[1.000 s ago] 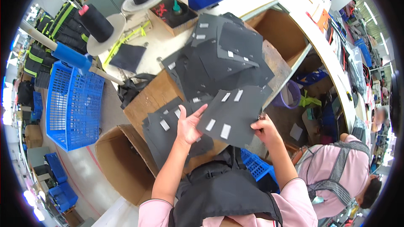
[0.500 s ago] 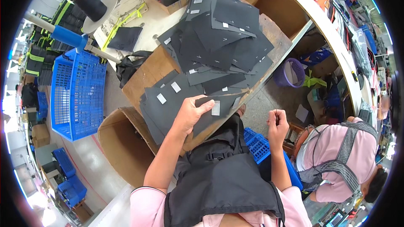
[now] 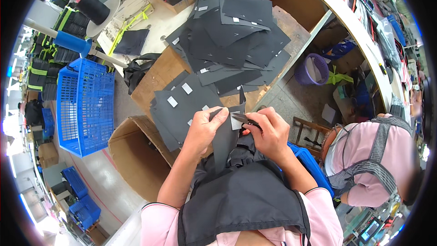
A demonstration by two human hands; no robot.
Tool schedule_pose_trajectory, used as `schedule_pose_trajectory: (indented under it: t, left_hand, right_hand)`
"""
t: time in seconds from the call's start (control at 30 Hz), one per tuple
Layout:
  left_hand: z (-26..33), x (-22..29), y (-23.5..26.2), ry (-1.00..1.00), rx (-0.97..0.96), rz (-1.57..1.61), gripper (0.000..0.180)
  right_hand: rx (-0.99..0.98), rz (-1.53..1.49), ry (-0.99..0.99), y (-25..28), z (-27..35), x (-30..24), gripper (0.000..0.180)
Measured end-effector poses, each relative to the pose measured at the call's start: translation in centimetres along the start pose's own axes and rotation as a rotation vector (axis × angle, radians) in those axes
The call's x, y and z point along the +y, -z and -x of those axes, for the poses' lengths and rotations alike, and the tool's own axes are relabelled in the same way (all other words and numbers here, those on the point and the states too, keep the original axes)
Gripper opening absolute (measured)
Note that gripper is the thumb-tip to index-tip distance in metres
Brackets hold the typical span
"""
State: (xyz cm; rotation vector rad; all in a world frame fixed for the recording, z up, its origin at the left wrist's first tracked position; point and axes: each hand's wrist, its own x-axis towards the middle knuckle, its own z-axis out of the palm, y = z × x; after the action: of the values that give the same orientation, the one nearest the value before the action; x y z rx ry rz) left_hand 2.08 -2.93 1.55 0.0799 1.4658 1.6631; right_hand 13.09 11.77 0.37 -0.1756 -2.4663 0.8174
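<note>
Centre of frame, just below the middle: left hand (image 3: 205,130) pinched shut on a dark fabric piece (image 3: 226,139) that hangs down toward the lap; right hand (image 3: 269,133) closed round small thread snips (image 3: 242,118), blades touching the white label at the piece's upper edge; trimming appears to be in progress on this one piece.

Progress, judged from the lay of things: a loose stack of like pieces (image 3: 182,105) with white labels lies just left of the hands, upper-centre left; a larger heap of black pieces (image 3: 236,32) sits farther up the frame; which pile is finished and which is waiting cannot be told; plenty of pieces on the bench either way.

Surface: brown wooden worktable (image 3: 157,75), edges bent by the lens; open cardboard box (image 3: 136,155) at lower left below the table edge; blue plastic crate (image 3: 84,105) at left on the floor; purple bucket (image 3: 310,69) at right under a white bench; black thread cones at upper left. Room: crowded workshop; another person in a pink top (image 3: 364,159) seated at lower right.
</note>
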Motion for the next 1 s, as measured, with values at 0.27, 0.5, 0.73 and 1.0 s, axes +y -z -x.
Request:
schedule_pose_trajectory:
  t: [0.27,0.5,0.73,1.0]
  left_hand:
    - [0.2,-0.3,0.1,0.032,-0.011,-0.060,0.027]
    - [0.1,-0.4,0.5,0.078,-0.030,0.009,0.023]
    - [0.6,-0.5,0.6,0.066,-0.099,-0.154,0.023]
    - [0.0,-1.4,1.0,-0.141,-0.008,-0.366,0.020]
  right_hand:
    - [0.016,-0.074,-0.037,0.3,0.5,-0.2,0.025]
    - [-0.021,-0.053,-0.043,0.4,1.0,-0.2,0.029]
    - [-0.402,-0.302,-0.373,3.2,-2.4,1.5,0.033]
    - [-0.236,-0.633,-0.522,3.4,-2.1,2.3,0.026]
